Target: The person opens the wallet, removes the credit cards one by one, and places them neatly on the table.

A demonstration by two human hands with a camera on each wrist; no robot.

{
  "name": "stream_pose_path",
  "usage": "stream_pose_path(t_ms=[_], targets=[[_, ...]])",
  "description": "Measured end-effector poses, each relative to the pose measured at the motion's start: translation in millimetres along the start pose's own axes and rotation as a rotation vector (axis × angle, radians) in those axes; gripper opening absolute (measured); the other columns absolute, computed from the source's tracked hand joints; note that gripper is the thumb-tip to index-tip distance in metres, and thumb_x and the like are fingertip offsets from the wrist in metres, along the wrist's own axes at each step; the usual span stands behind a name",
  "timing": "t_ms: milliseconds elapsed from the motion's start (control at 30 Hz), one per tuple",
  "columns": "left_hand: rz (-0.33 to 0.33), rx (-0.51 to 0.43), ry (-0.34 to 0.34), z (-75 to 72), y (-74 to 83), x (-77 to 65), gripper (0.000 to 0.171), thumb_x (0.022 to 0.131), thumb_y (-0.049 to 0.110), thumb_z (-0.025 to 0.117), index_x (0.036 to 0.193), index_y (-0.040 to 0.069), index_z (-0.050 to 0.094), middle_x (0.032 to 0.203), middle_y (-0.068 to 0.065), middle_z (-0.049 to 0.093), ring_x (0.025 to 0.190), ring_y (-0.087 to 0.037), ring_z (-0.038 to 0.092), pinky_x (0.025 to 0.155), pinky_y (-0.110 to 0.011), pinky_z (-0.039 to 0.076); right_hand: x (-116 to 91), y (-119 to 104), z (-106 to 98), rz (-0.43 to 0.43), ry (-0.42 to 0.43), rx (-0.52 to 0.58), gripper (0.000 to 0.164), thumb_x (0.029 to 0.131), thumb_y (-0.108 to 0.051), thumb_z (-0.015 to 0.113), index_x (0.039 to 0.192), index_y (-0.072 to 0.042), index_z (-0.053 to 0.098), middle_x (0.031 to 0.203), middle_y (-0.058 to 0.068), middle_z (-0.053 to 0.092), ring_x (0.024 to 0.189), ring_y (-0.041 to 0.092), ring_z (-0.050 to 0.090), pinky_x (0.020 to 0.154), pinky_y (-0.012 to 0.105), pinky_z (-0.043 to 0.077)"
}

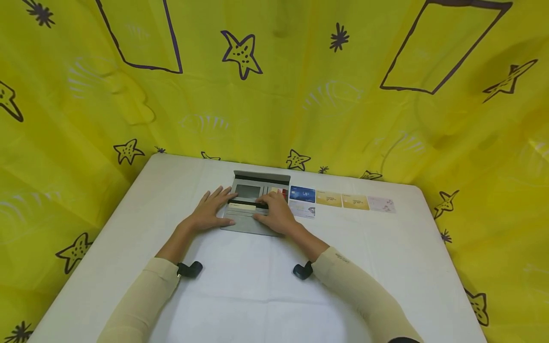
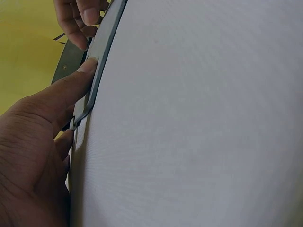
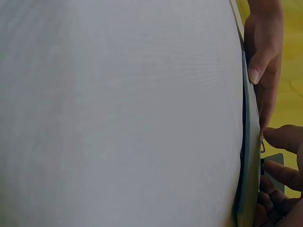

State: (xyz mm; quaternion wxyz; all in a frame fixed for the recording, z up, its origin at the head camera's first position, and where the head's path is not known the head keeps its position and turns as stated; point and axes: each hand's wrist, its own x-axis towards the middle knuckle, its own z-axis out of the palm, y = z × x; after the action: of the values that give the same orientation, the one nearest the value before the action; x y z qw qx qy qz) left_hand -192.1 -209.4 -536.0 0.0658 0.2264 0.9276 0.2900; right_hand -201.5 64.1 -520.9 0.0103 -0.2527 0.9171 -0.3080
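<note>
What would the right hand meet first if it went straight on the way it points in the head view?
Most likely the dark window panel of the open wallet, just ahead and to the left of the right hand, though depth is hard to judge here.

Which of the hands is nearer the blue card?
Right. The right hand is on the wallet, beside the blue card; the left hand is at the wallet's opposite edge.
</note>
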Motion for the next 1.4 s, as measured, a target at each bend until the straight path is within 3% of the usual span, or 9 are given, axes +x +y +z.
stream_pose_path(t_ms=[100, 300, 800, 967, 1200, 1400], targets=[[0.007, -0.003, 0.010, 0.2, -0.7, 0.2, 0.086, 0.089, 0.040, 0.079, 0.160, 0.009, 0.043, 0.170, -0.021, 0.027, 0.159, -0.042, 0.010, 0.125, -0.063, -0.003, 3, -2, 2, 0.017, -0.010, -0.022, 0.043, 0.091, -0.028, 0.084, 0.127, -0.007, 0.073, 0.112, 0.009, 0.064, 0.108, 0.025, 0.057, 0.110, 0.045, 0.045], [0.003, 0.003, 0.003, -0.1, -0.9, 0.4, 0.086, 0.089, 0.041, 0.078, 0.161, 0.010, 0.042, 0.171, -0.020, 0.026, 0.160, -0.040, 0.009, 0.125, -0.062, -0.004, 7, -5, 4, 0.044, -0.034, -0.037, 0.045, 0.091, -0.029, 0.084, 0.130, -0.008, 0.073, 0.118, 0.011, 0.064, 0.111, 0.026, 0.057, 0.097, 0.043, 0.052], [0.006, 0.000, 0.004, 0.3, -1.8, 0.7, 0.086, 0.090, 0.040, 0.078, 0.161, 0.009, 0.042, 0.170, -0.020, 0.026, 0.159, -0.041, 0.009, 0.125, -0.062, -0.003, 10, -9, 6, 0.062, -0.026, -0.013, 0.033, 0.089, -0.024, 0.086, 0.116, -0.007, 0.078, 0.124, 0.015, 0.066, 0.119, 0.032, 0.058, 0.107, 0.050, 0.046], [0.009, -0.005, 0.006, 0.1, -2.5, 0.7, 0.086, 0.090, 0.040, 0.079, 0.161, 0.009, 0.042, 0.170, -0.021, 0.027, 0.159, -0.042, 0.009, 0.125, -0.063, -0.003, 11, -9, 8, 0.065, 0.008, -0.001, 0.023, 0.091, -0.021, 0.084, 0.109, -0.006, 0.079, 0.121, 0.013, 0.069, 0.118, 0.031, 0.059, 0.113, 0.051, 0.040], [0.003, -0.001, -0.003, -0.1, -2.6, 1.2, 0.087, 0.090, 0.039, 0.080, 0.161, 0.009, 0.042, 0.171, -0.020, 0.026, 0.159, -0.041, 0.009, 0.125, -0.062, -0.004, 13, -10, 14, 0.090, 0.115, 0.098, 0.007, 0.094, -0.010, 0.080, 0.099, -0.005, 0.081, 0.104, 0.009, 0.072, 0.110, 0.029, 0.063, 0.128, 0.052, 0.013], [-0.001, 0.004, -0.012, 0.2, -1.1, 2.1, 0.087, 0.089, 0.040, 0.080, 0.162, 0.010, 0.041, 0.171, -0.019, 0.025, 0.160, -0.040, 0.008, 0.125, -0.061, -0.005, 13, -7, 16, 0.113, 0.137, 0.135, 0.005, 0.093, -0.009, 0.081, 0.096, -0.006, 0.081, 0.101, 0.008, 0.070, 0.108, 0.029, 0.064, 0.129, 0.049, 0.009]])
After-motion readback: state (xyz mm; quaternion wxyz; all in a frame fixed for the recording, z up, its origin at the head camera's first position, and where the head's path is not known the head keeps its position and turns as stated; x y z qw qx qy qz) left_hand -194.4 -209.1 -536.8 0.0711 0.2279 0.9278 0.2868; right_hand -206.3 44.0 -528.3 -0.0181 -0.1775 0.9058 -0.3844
